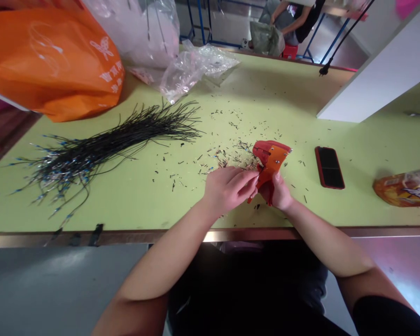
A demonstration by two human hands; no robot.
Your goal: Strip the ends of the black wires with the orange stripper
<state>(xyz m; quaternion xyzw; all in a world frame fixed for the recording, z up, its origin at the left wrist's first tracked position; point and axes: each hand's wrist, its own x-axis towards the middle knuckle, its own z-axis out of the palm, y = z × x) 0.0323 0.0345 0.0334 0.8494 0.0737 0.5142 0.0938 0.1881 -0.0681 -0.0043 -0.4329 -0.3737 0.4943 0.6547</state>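
A red and orange wire stripper [273, 161] is gripped by my right hand [280, 191], its fingers wrapped round the handles. My left hand [231, 186] is closed in a pinch beside the stripper's jaws. At its fingertips shows a short dark piece that looks like the end of a black wire [261, 170]; the rest of it is hidden by the hand. On the left of the table lies a loose bundle of black wires [126, 135], with blue and silvery tips toward its left end. Short black cuttings [224, 158] lie scattered around and behind my hands.
An orange bag [52, 60] and clear plastic bags [196, 65] stand at the back left. A phone [329, 167] and an orange snack packet [406, 188] lie to the right, near a white panel [378, 70]. Behind the table another person [296, 23] sits holding a bag.
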